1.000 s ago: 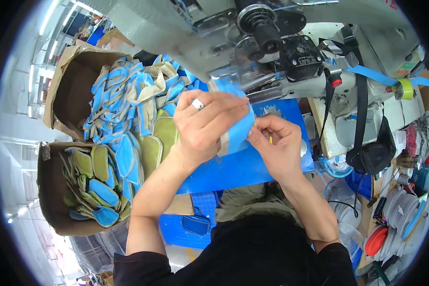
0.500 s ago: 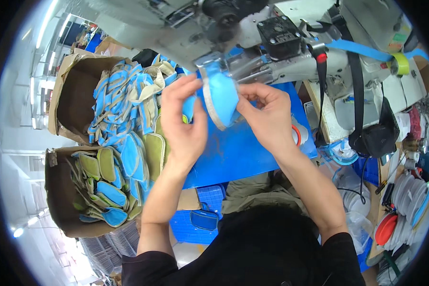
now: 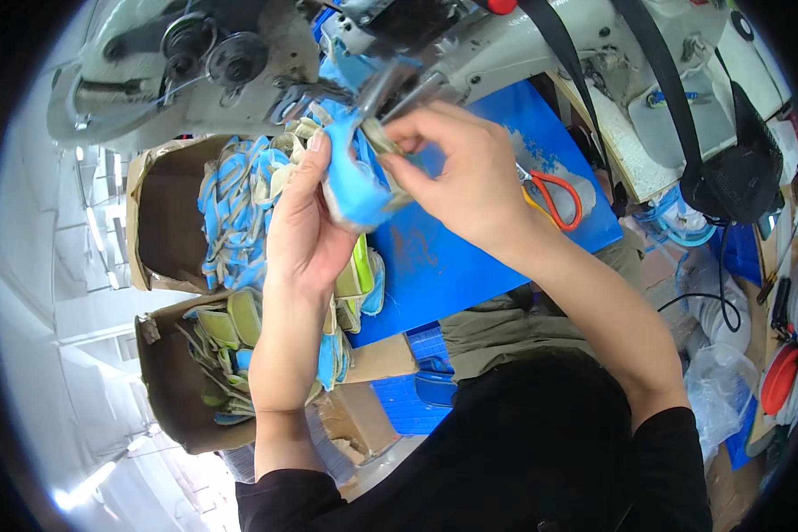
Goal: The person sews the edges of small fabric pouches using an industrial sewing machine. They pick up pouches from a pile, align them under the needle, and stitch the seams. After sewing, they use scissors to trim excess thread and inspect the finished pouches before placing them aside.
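- At the far left, two open cardboard boxes stand one behind the other: the farther box (image 3: 164,222) spills blue and beige shoe pieces, the nearer box (image 3: 173,381) holds green and blue ones
- Just right of the boxes, the person's left hand (image 3: 306,230) rises with its palm cupped against the blue shoe piece (image 3: 355,182), fingers (image 3: 315,155) curled round its left side
- Blue shoe piece sits raised between both hands, right under the head of the grey sewing machine (image 3: 239,62), above the blue surface (image 3: 470,239)
- Right hand (image 3: 470,177) pinches the piece's upper right edge, thumb and forefinger closed on it
- Beyond that hand, orange-handled scissors (image 3: 554,195) lie on the blue surface
- Farther right, a black strap (image 3: 674,97) hangs down across the machine to a dark pouch (image 3: 740,186)
- At the right rim, a red round dish (image 3: 780,377) shows, partly cut off
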Demonstrator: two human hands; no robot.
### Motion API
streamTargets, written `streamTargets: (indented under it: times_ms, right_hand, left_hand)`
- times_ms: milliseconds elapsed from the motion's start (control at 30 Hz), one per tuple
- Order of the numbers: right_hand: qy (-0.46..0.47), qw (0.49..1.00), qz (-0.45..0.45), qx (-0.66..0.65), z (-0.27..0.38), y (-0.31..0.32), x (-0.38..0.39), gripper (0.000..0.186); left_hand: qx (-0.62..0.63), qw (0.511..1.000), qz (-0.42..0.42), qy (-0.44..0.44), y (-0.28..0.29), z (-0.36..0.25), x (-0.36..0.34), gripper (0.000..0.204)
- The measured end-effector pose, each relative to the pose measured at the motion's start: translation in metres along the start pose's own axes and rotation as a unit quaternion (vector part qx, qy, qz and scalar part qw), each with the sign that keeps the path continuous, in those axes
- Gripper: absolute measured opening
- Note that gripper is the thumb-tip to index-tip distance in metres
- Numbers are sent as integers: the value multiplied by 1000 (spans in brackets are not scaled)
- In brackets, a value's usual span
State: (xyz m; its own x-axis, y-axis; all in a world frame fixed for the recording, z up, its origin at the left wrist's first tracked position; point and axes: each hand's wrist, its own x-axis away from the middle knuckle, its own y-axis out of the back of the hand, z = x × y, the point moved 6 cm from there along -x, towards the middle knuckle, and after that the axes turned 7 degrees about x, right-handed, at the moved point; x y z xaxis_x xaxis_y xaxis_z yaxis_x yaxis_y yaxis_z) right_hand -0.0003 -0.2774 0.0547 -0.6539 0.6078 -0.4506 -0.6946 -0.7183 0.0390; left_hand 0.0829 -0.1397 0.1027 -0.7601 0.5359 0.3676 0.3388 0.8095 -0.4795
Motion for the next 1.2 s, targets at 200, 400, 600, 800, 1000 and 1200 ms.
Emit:
streamTargets:
  times_ms: [200,400,600,800,1000,1200]
  right_hand:
    - [23,1000,-10,-17,-1,-2,3,19]
    - [12,999,-16,-47,1,-4,3,21]
    - [26,999,-19,-18,3,-6,4,22]
    - [34,999,-15,-4,5,-6,4,23]
    - [46,999,-15,19,5,-6,3,23]
    - [13,999,-21,31,8,-9,-3,21]
  left_hand:
    - [5,995,81,60,-9,10,3,25]
    - [-131,990,32,-48,-1,10,-8,22]
    - [-167,979,27,-112,1,9,-10,21]
    - [-116,991,36,-57,-2,14,-11,23]
    - [-89,993,67,-34,-4,17,-15,22]
    - [-122,990,50,-46,1,10,-24,21]
